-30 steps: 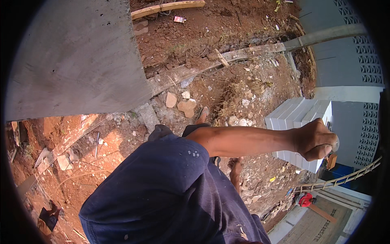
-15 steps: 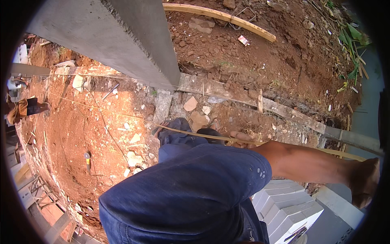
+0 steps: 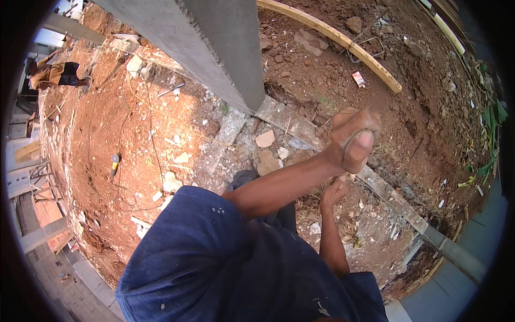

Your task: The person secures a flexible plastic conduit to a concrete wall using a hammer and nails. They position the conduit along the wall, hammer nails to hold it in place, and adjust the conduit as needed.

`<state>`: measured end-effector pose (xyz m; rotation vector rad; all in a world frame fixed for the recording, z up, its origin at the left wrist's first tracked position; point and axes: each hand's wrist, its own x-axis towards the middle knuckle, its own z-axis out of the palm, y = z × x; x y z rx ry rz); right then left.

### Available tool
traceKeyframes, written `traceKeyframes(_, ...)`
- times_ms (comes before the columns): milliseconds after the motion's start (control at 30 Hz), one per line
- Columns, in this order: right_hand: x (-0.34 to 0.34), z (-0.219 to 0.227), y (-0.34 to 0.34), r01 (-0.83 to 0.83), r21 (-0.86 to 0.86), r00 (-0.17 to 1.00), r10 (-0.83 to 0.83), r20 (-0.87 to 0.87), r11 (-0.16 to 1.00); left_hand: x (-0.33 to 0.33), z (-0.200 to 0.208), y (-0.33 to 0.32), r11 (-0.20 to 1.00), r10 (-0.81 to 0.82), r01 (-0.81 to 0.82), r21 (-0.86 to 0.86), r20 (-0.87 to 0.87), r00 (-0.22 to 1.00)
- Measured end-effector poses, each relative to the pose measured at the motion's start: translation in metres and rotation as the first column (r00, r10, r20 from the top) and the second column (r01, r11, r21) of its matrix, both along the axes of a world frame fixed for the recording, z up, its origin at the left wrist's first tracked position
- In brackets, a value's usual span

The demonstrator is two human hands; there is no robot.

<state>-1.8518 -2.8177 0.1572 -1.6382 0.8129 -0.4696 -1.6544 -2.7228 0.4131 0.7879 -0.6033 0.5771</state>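
My left hand [image 3: 355, 140] is a closed fist, thumb uppermost, in front of my body, over the narrow concrete edging. Whatever is inside it is hidden. Just below, my right hand [image 3: 335, 190] is raised with bent, closed fingers; what they hold, if anything, I cannot make out. A thin yellowish line [image 3: 177, 114] runs over the red soil from the upper left toward my arms, and fades from sight before reaching them. The concrete edging [image 3: 394, 199] passes behind both hands. Pale broken stones [image 3: 265, 139] lie to the left of them.
A grey concrete column [image 3: 230, 53] rises ahead of me. Past the edging lie a curved timber strip [image 3: 332, 35] and a crumpled packet [image 3: 358, 79]. A yellow-and-black tool [image 3: 115, 165] with a cord rests on the left soil. Another person [image 3: 53, 75] is at far left.
My left arm has swung from the far right to the middle, its hand now a fist. My right hand is now in plain view. The yellowish line no longer crosses close before me.
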Motion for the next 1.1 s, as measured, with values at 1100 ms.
traceKeyframes(1100, 0.174, -0.354, 0.153, -0.949, -0.222, 0.313, 0.571, -0.759, 0.226, -0.009, -0.401, 0.277, 0.806, 0.592, -0.558, 0.197, -0.271, 0.759)
